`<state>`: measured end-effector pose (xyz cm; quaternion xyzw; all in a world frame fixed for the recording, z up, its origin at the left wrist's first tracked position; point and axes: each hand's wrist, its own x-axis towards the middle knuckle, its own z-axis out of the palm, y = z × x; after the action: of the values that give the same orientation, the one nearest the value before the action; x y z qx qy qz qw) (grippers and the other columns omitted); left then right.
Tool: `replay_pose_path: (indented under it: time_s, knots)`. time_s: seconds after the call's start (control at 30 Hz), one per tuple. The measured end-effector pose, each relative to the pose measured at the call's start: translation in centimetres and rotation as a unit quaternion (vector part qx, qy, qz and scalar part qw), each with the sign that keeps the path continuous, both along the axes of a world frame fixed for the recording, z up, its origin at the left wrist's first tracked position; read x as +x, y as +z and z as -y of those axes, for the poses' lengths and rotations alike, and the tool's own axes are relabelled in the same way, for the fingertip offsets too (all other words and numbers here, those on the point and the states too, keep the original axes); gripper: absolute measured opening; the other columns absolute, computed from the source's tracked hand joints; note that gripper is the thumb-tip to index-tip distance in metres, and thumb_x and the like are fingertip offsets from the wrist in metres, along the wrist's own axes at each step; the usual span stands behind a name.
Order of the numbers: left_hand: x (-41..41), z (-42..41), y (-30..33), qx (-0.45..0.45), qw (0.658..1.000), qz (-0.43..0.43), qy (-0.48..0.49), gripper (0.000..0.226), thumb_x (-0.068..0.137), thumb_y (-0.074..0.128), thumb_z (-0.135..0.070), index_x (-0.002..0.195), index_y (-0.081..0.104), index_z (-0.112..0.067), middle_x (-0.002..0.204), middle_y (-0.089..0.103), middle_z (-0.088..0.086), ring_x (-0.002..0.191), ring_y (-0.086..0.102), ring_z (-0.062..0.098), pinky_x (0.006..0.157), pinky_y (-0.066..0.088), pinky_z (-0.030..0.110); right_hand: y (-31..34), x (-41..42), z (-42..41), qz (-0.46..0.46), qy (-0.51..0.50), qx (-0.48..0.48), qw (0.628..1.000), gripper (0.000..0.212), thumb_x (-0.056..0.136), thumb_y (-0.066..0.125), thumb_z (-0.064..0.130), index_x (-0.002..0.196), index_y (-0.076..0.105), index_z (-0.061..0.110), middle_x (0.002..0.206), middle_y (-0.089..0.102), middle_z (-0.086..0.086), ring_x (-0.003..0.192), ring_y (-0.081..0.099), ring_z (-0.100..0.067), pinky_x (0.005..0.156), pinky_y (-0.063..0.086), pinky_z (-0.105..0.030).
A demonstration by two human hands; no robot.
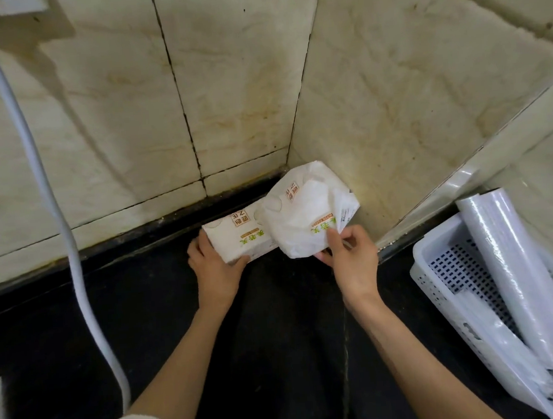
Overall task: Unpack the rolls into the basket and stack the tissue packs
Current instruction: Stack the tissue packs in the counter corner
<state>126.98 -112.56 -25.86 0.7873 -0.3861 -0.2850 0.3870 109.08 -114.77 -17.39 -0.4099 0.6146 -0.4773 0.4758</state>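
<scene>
A white tissue pack with green and orange print lies on the black counter in the tiled corner. My left hand grips its near left end. A second, crumpled tissue pack is tilted up against the first pack's right end, and my right hand pinches its lower edge. At the right stands a white perforated basket with two plastic-wrapped rolls leaning inside it.
Stained tile walls close the corner behind the packs. A metal-edged ledge runs diagonally at the right, above the basket. A white cable hangs down the left wall onto the counter.
</scene>
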Motion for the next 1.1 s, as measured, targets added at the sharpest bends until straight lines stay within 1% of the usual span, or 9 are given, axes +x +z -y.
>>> replay_pose_path:
  time_s: [0.13,0.2,0.33,0.43,0.67,0.77,0.93,1.0,1.1]
  knots:
    - [-0.5,0.2,-0.4,-0.009,0.998,-0.052,0.038,0.077,0.075,0.074,-0.013,0.139,0.032,-0.011,0.136,0.036,0.015,0.123,0.043,0.026,0.104,0.034,0.036,-0.4,2.0,2.1,0.118,-0.019,0.057,0.991,0.024,0.091,0.054,0.010,0.069,0.046,0.010,0.101,0.063,-0.012,0.097,0.064,-0.019,0.063,0.059,-0.023]
    - [-0.5,1.1,-0.4,-0.019,0.998,-0.038,0.041,0.068,0.077,0.073,-0.013,0.135,0.038,-0.009,0.133,0.040,0.015,0.118,0.047,0.024,0.097,0.034,0.028,-0.6,3.0,3.3,0.140,-0.027,0.074,0.987,0.023,0.092,0.053,0.009,0.070,0.045,0.009,0.103,0.063,-0.016,0.098,0.065,-0.023,0.064,0.059,-0.024]
    - [-1.1,3.1,-0.5,-0.048,0.998,-0.024,0.020,0.045,0.083,0.065,-0.009,0.125,0.048,-0.007,0.122,0.048,0.015,0.103,0.056,0.023,0.088,0.043,0.026,-1.2,4.8,5.4,0.157,-0.019,0.109,0.981,0.017,0.092,0.051,0.008,0.075,0.048,0.008,0.107,0.064,-0.018,0.096,0.066,-0.026,0.060,0.059,-0.021]
    - [-1.5,4.1,-0.8,-0.066,0.997,-0.037,0.015,0.042,0.085,0.062,-0.007,0.125,0.048,-0.008,0.121,0.051,0.014,0.101,0.056,0.019,0.087,0.048,0.028,-1.8,5.8,6.3,0.162,-0.014,0.126,0.979,0.018,0.092,0.050,0.007,0.075,0.049,0.007,0.104,0.063,-0.017,0.089,0.066,-0.023,0.057,0.058,-0.019]
    - [-1.3,4.6,-1.2,-0.072,0.996,-0.055,0.019,0.045,0.083,0.065,-0.007,0.124,0.049,-0.008,0.122,0.053,0.013,0.098,0.052,0.012,0.081,0.044,0.022,-2.8,6.3,7.5,0.186,0.021,0.167,0.968,0.020,0.094,0.049,0.010,0.074,0.053,0.008,0.090,0.063,-0.008,0.085,0.066,-0.020,0.066,0.059,-0.023]
    - [-1.1,4.6,-1.1,-0.059,0.997,-0.044,0.010,0.047,0.083,0.066,-0.010,0.126,0.048,-0.008,0.126,0.053,0.012,0.107,0.052,0.017,0.087,0.047,0.028,-2.9,6.3,7.6,0.162,0.053,0.173,0.970,0.012,0.095,0.049,0.015,0.092,0.056,0.006,0.101,0.062,-0.009,0.098,0.064,-0.024,0.078,0.058,-0.027]
    - [0.1,4.3,-0.1,0.031,0.996,-0.009,-0.080,0.052,0.086,0.063,-0.026,0.131,0.044,-0.009,0.134,0.049,0.014,0.123,0.046,0.027,0.102,0.042,0.045,-2.0,5.3,6.6,0.079,0.119,0.182,0.973,0.032,0.095,0.047,0.029,0.119,0.053,0.008,0.098,0.057,0.000,0.106,0.059,-0.024,0.089,0.052,-0.033]
    - [0.3,3.7,1.0,0.079,0.990,0.021,-0.117,0.056,0.087,0.059,-0.033,0.133,0.041,-0.007,0.136,0.045,0.018,0.125,0.043,0.031,0.102,0.041,0.046,-1.1,4.3,5.4,0.031,0.137,0.172,0.975,0.032,0.095,0.046,0.031,0.119,0.053,0.011,0.106,0.056,-0.001,0.104,0.057,-0.021,0.086,0.052,-0.032]
    - [-0.5,1.4,3.1,0.117,0.978,0.077,-0.152,0.057,0.089,0.056,-0.032,0.136,0.035,-0.008,0.141,0.038,0.019,0.127,0.040,0.032,0.104,0.039,0.045,0.2,1.9,2.8,-0.036,0.133,0.142,0.980,0.017,0.093,0.048,0.035,0.100,0.056,0.022,0.113,0.056,-0.002,0.101,0.057,-0.018,0.085,0.052,-0.032]
